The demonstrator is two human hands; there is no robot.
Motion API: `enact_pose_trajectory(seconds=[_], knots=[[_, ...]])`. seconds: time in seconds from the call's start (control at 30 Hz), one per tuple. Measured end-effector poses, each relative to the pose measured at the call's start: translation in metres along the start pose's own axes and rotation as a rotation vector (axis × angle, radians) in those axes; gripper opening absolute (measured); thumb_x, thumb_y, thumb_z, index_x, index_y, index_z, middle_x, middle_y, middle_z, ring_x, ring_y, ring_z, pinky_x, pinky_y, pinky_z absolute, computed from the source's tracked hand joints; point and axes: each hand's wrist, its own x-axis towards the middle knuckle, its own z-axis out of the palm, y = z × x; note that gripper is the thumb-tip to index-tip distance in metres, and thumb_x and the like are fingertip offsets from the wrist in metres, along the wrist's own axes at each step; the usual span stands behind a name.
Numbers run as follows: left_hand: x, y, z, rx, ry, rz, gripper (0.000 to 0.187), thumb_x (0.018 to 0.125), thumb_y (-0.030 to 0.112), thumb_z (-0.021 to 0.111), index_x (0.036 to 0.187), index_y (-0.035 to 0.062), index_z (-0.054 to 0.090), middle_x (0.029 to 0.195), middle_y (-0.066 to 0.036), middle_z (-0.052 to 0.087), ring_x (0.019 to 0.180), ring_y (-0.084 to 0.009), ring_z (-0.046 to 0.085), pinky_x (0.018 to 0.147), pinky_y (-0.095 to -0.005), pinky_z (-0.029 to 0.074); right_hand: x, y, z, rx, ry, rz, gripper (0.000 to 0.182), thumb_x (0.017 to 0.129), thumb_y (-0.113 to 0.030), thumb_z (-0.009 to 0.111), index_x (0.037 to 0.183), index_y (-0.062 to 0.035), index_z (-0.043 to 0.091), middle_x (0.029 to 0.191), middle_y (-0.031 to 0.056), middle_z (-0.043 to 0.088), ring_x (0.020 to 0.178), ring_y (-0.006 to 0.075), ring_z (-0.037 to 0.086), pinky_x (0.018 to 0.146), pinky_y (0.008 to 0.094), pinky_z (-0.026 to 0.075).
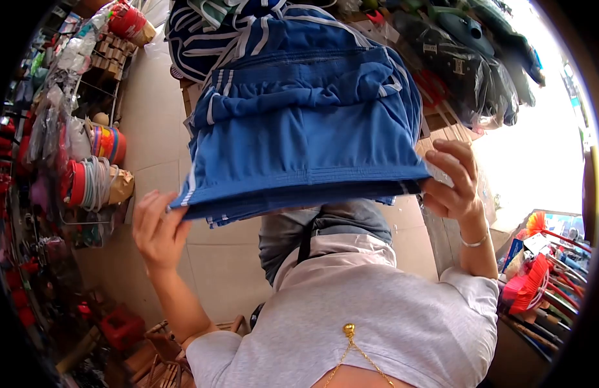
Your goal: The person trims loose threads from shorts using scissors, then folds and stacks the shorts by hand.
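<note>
Blue shorts (306, 142) with white side stripes lie spread over a pile of similar blue garments, their elastic waistband gathered near the far end. The near edge is lifted off the pile toward my body and hangs over my lap. My left hand (158, 226) pinches its left corner between thumb and fingers. At the right corner, my right hand (453, 181), with a bracelet on the wrist, grips the same edge. More blue garments with white stripes (267, 39) are heaped behind the shorts.
Shelves with coiled cord (98, 184) and a striped roll (108, 143) stand at the left. Plastic-wrapped dark goods (468, 71) lie at the back right. Red brushes (529, 284) and long handles are on the right. A wooden chair (163, 362) is at the lower left.
</note>
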Motion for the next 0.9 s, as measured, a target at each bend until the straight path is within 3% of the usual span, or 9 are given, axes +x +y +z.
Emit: enact_pose_trajectory(seconds=[0.1, 0.2, 0.4, 0.47, 0.57, 0.63, 0.73, 0.77, 0.9], knots=[[-0.026, 0.006, 0.018, 0.078, -0.039, 0.150, 0.017, 0.085, 0.021, 0.070, 0.084, 0.0045, 0.066, 0.104, -0.011, 0.066, 0.092, -0.0295, 0.064, 0.085, -0.0442, 0.053, -0.025, -0.012, 0.006, 0.002, -0.189, 0.063, 0.018, 0.062, -0.012, 0.071, 0.071, -0.0090, 0.056, 0.108, 0.0106, 0.062, 0.106, 0.0303, 0.060, 0.085, 0.0424, 0.051], [-0.056, 0.012, 0.042, 0.028, -0.054, 0.128, 0.024, 0.089, 0.027, 0.065, 0.084, 0.0030, 0.065, 0.107, -0.014, 0.065, 0.095, -0.0328, 0.063, 0.086, -0.0480, 0.051, -0.044, -0.017, 0.023, 0.022, -0.229, 0.075, 0.020, 0.062, -0.012, 0.074, 0.072, -0.0089, 0.057, 0.105, 0.0091, 0.061, 0.105, 0.0284, 0.060, 0.085, 0.0414, 0.050], [-0.052, 0.018, 0.025, -0.072, -0.066, 0.046, 0.014, 0.083, 0.020, 0.070, 0.085, 0.0065, 0.065, 0.109, -0.013, 0.066, 0.094, -0.0298, 0.063, 0.089, -0.0447, 0.048, -0.041, -0.017, 0.030, 0.160, -0.266, 0.087, 0.023, 0.064, -0.008, 0.074, 0.082, -0.0095, 0.060, 0.095, 0.0070, 0.063, 0.093, 0.0254, 0.062, 0.078, 0.0384, 0.049], [-0.041, 0.013, 0.022, -0.190, -0.051, 0.012, 0.013, 0.083, 0.018, 0.069, 0.085, 0.0059, 0.065, 0.109, -0.014, 0.066, 0.094, -0.0303, 0.063, 0.090, -0.0453, 0.047, -0.036, -0.010, 0.024, 0.312, -0.102, 0.201, 0.023, 0.067, -0.003, 0.071, 0.087, -0.0095, 0.061, 0.090, 0.0069, 0.064, 0.085, 0.0250, 0.063, 0.075, 0.0373, 0.048], [-0.025, -0.002, 0.023, -0.461, 0.146, -0.221, 0.016, 0.084, 0.011, 0.065, 0.097, 0.0011, 0.064, 0.108, -0.015, 0.067, 0.095, -0.0292, 0.064, 0.090, -0.0440, 0.046, -0.004, 0.027, 0.020, 0.214, 0.083, 0.405, 0.024, 0.071, 0.007, 0.064, 0.093, -0.0034, 0.062, 0.086, 0.0092, 0.063, 0.079, 0.0273, 0.062, 0.071, 0.0353, 0.048], [0.014, -0.013, 0.036, -0.438, 0.052, -0.356, 0.018, 0.086, 0.006, 0.063, 0.103, 0.0001, 0.063, 0.106, -0.016, 0.067, 0.094, -0.0278, 0.064, 0.089, -0.0375, 0.048, 0.020, 0.053, 0.033, 0.272, 0.083, 0.717, 0.021, 0.081, -0.006, 0.067, 0.102, -0.0022, 0.064, 0.087, 0.0101, 0.063, 0.077, 0.0207, 0.061, 0.070, 0.0292, 0.048], [0.088, -0.042, 0.078, -0.469, -0.040, -0.390, 0.027, 0.086, 0.005, 0.063, 0.112, -0.0006, 0.061, 0.106, -0.016, 0.067, 0.099, -0.0261, 0.065, 0.090, -0.0322, 0.048, 0.042, 0.111, 0.068, 0.190, -0.086, 0.890, 0.037, 0.084, -0.034, 0.069, 0.107, -0.0053, 0.066, 0.087, 0.0090, 0.063, 0.075, 0.0208, 0.061, 0.069, 0.0310, 0.048], [0.103, -0.058, 0.102, -0.568, -0.033, -0.419, 0.031, 0.086, 0.007, 0.064, 0.116, -0.0002, 0.061, 0.106, -0.017, 0.067, 0.101, -0.0264, 0.065, 0.091, -0.0323, 0.048, 0.049, 0.122, 0.075, 0.147, -0.170, 0.921, 0.036, 0.083, -0.035, 0.069, 0.104, -0.0061, 0.067, 0.086, 0.0091, 0.063, 0.075, 0.0211, 0.061, 0.070, 0.0321, 0.048], [0.138, -0.085, 0.151, -0.303, -0.215, -0.429, 0.052, 0.075, 0.026, 0.074, 0.122, 0.0091, 0.060, 0.114, -0.018, 0.063, 0.109, -0.0345, 0.060, 0.095, -0.0392, 0.046, 0.064, 0.137, 0.085, 0.151, -0.301, 0.938, 0.029, 0.080, -0.029, 0.072, 0.095, -0.0053, 0.066, 0.080, 0.0096, 0.063, 0.074, 0.0220, 0.061, 0.070, 0.0324, 0.049]])
